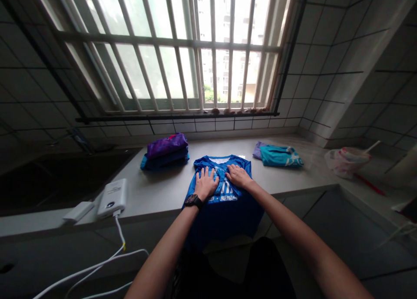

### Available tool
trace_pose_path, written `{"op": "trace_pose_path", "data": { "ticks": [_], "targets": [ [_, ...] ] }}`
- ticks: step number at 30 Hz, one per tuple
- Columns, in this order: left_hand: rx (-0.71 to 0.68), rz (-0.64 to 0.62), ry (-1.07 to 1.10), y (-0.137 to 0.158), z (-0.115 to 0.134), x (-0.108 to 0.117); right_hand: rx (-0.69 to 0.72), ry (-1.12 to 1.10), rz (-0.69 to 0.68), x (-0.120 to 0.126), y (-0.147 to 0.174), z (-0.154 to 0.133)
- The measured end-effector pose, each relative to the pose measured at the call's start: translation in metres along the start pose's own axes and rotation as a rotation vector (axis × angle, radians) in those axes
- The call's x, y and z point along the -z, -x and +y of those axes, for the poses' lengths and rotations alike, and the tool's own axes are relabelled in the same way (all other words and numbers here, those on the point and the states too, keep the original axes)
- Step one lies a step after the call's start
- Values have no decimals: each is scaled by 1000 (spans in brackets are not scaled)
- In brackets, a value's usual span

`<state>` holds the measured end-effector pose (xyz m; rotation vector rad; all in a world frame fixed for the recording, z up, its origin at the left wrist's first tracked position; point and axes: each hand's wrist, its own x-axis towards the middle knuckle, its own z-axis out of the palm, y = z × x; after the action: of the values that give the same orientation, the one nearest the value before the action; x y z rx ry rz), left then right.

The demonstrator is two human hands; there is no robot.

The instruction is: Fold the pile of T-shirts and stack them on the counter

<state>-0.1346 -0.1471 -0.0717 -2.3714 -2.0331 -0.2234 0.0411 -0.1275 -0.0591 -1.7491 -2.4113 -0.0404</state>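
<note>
A blue sleeveless shirt (224,212) with white print lies on the white countertop, its neckline toward the window and its lower part hanging over the front edge. My left hand (206,184) presses flat on the shirt's left chest, fingers spread, with a dark watch (193,201) on the wrist. On the right chest rests my right hand (238,175), palm down, its fingers extended on the fabric. Some of the white lettering shows between and below the hands.
Folded purple and blue clothes (166,151) are stacked at left; folded teal and lavender clothes (280,155) lie at right. A white power bank (112,197) with a cable sits near the front edge beside the dark sink (65,173). A plastic bag (347,161) stands far right.
</note>
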Motion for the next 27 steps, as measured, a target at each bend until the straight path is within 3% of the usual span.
{"op": "trace_pose_path", "data": {
  "ticks": [10,23,25,27],
  "targets": [
    [-19,-38,-16,-11,-1,0,-38,-37,29,-3,-17,2],
    [15,15,-15,-22,1,-4,-232,-89,115,-14,-35,5],
    [19,14,-18,-21,1,-3,-203,-71,109,-11,-37,6],
    [26,1,-15,-20,2,-1,-87,-76,103,-3,-42,14]
  ]
}}
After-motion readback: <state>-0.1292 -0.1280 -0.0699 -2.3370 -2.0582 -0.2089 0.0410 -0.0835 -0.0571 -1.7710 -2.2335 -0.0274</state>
